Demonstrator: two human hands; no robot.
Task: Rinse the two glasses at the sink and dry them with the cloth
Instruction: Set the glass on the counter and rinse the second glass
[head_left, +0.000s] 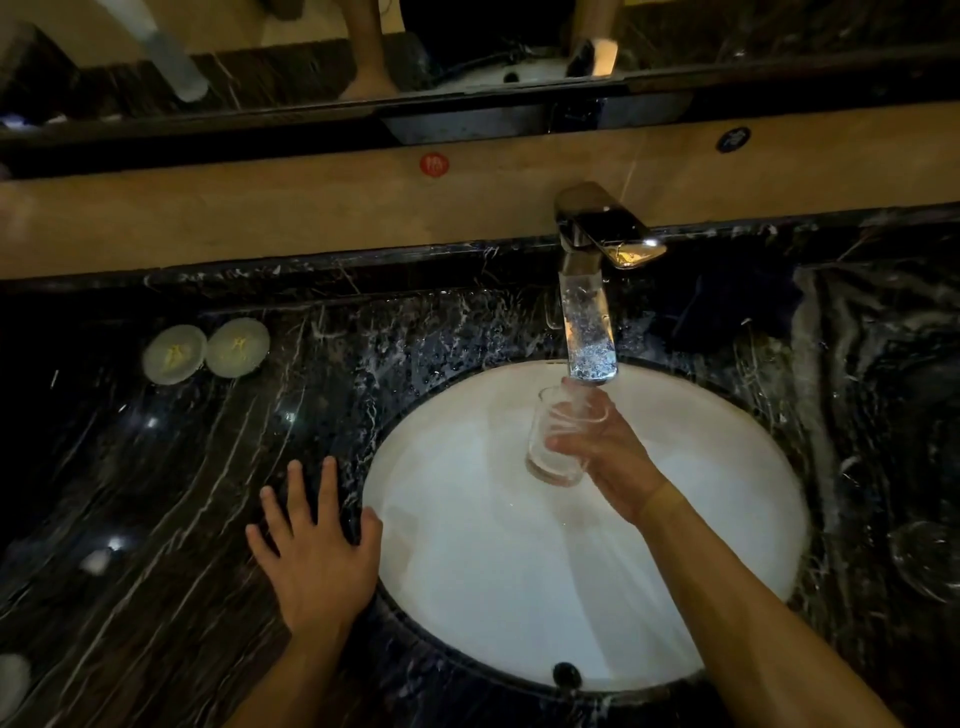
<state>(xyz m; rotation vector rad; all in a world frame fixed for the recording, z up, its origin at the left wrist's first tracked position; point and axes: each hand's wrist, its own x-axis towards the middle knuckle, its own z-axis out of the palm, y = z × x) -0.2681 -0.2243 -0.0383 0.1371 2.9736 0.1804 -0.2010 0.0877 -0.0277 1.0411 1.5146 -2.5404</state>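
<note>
My right hand (605, 457) grips a clear glass (553, 441) over the white oval sink (467, 545), tilted with its rim just under the spout of the chrome tap (589, 312). Water runs from the spout onto the glass. My left hand (311, 545) lies flat, fingers spread, on the dark marble counter at the sink's left rim and holds nothing. A second clear glass (927, 561) stands on the counter at the far right, dim and hard to make out. No cloth shows clearly.
Two round white lids with yellow marks (205, 351) lie on the dark marble counter (156, 467) at the back left. A tan ledge (311, 208) and a mirror run along the back. A dark shape (727, 312) sits behind the tap on the right.
</note>
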